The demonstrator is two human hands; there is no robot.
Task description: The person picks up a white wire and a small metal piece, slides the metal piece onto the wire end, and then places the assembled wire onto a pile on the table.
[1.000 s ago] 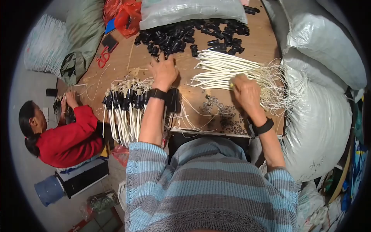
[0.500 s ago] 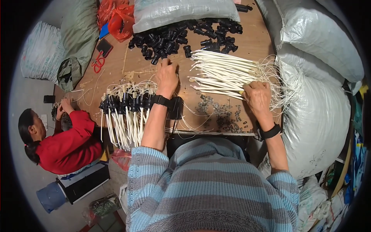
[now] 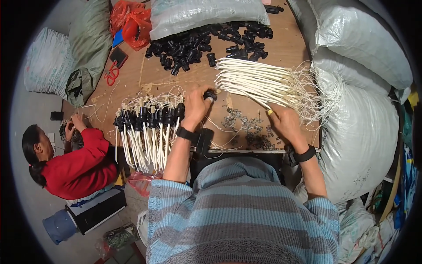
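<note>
My left hand (image 3: 197,107) is closed around a black plastic fitting (image 3: 210,95), above the bare board left of the white bundle. My right hand (image 3: 285,123) pinches one white sleeved wire (image 3: 255,100) at the lower edge of a bundle of white sleeved wires (image 3: 255,75). A yellow band (image 3: 270,112) shows at its thumb. Thin loose wire ends (image 3: 318,94) fan out at the bundle's right. Left of my left hand lies a row of white sleeved wires with black fittings (image 3: 147,119) on them, their white lengths hanging over the table's front edge.
A heap of black fittings (image 3: 187,48) spreads below a white sack (image 3: 209,17). Small clips or metal bits (image 3: 250,127) lie near the front edge. Red scissors (image 3: 112,74) and red bags (image 3: 134,26) are far left. Bulky sacks (image 3: 356,136) crowd the right; a person in red (image 3: 79,163) works at left.
My left hand has come back from the heap toward me, bringing a black fitting. My right hand has drawn down and slightly left, pulling one white sleeved wire partly away from the bundle.
</note>
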